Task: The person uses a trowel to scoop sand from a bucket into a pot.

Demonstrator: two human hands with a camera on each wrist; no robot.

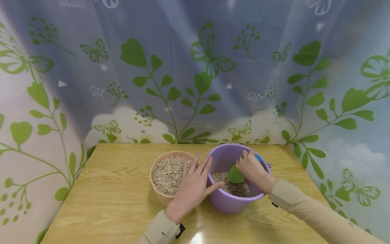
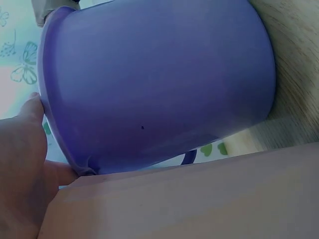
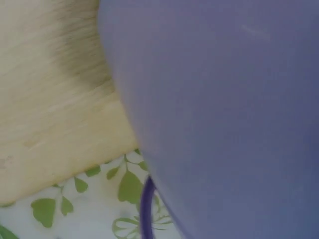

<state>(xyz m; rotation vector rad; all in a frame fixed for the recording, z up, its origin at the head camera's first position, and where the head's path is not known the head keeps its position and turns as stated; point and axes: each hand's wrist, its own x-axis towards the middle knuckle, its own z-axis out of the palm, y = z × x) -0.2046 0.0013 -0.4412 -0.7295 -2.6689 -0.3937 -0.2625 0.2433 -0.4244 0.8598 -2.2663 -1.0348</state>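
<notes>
A purple bucket (image 1: 228, 205) with brown granular gravel (image 1: 242, 189) at its bottom stands in the head view. My right hand (image 1: 252, 167) is inside it, gripping a small toy shovel whose green blade (image 1: 236, 174) meets the gravel; a blue end (image 1: 258, 158) shows behind the hand. My left hand (image 1: 194, 184) lies over the right edge of a peach pot (image 1: 158, 193), its fingers spread and touching the bucket's near-left rim. In the left wrist view, the left hand (image 2: 22, 154) touches the bucket rim (image 2: 45, 74). The right wrist view shows only the bucket's side (image 3: 214, 109), with the right hand hidden.
The peach pot is filled nearly to its rim with gravel (image 1: 167, 174). Both containers stand side by side on a wooden table (image 1: 106, 189). A leaf-and-butterfly curtain (image 1: 170, 67) hangs behind the table. The bucket's handle (image 3: 146, 209) hangs at its side.
</notes>
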